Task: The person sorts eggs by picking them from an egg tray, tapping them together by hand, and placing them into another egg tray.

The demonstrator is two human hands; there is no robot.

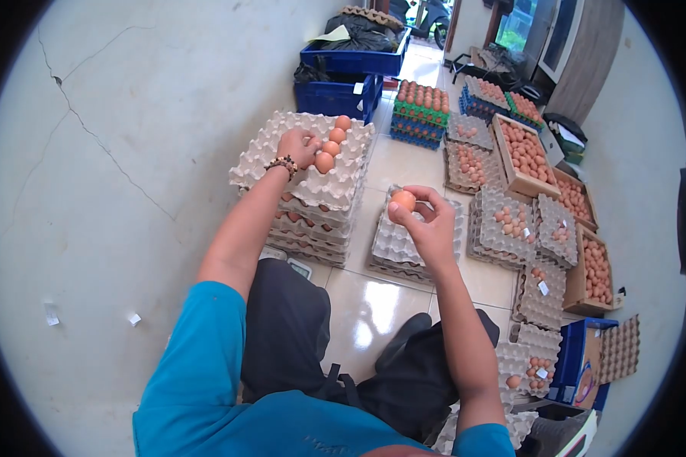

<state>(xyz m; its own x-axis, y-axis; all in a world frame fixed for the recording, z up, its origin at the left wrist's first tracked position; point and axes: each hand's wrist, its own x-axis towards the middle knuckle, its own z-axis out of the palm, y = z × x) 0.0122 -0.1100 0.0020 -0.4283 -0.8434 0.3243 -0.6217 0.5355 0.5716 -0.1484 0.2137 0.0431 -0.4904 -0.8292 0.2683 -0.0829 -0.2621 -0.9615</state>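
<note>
My left hand [299, 148], with a beaded bracelet at its wrist, is closed on an egg at the top tray of a tall grey carton stack [259, 158]. Right beside its fingers, a short row of brown eggs [325, 162] sits in that tray. My right hand [428, 218] holds a brown egg [403, 201] between thumb and fingers, raised over a lower stack of grey trays [392, 242]. The egg in my left hand is mostly covered by the fingers.
Blue crates [335, 97] stand behind the tall stack. Green and blue trays of eggs [423, 99] are further back. On the right are wooden boxes of eggs [524, 156] and several partly filled grey trays [503, 221]. A wall [129, 228] borders the left.
</note>
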